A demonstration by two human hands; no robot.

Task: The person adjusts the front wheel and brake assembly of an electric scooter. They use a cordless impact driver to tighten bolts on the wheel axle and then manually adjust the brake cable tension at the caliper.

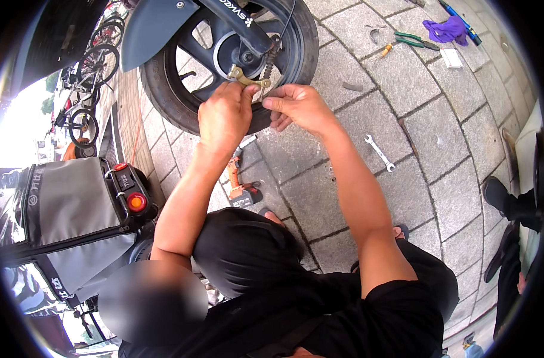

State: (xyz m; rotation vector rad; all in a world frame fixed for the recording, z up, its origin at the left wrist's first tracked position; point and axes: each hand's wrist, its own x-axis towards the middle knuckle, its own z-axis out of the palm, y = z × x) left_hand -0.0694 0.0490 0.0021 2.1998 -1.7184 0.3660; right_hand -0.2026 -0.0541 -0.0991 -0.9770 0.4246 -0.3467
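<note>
A scooter's front wheel (199,46) with a black tyre and dark fork leg (259,40) fills the upper middle. My left hand (223,113) has its fingers closed on a brass-coloured bracket (243,77) below the hub, thumb against it. A spring-covered cable (271,61) runs down to this bracket. Just right of that, my right hand (297,108) pinches at the thin lower part of the cable by the rim; exactly what its fingertips hold is too small to make out.
An orange cordless drill (243,192) lies below the wheel, a wrench (379,153) to the right. Pliers (410,40), purple cloth (448,28) and small tools lie behind. Another scooter with a grey cover (75,209) and bicycles (99,62) are left; another person's shoes (493,197) are right.
</note>
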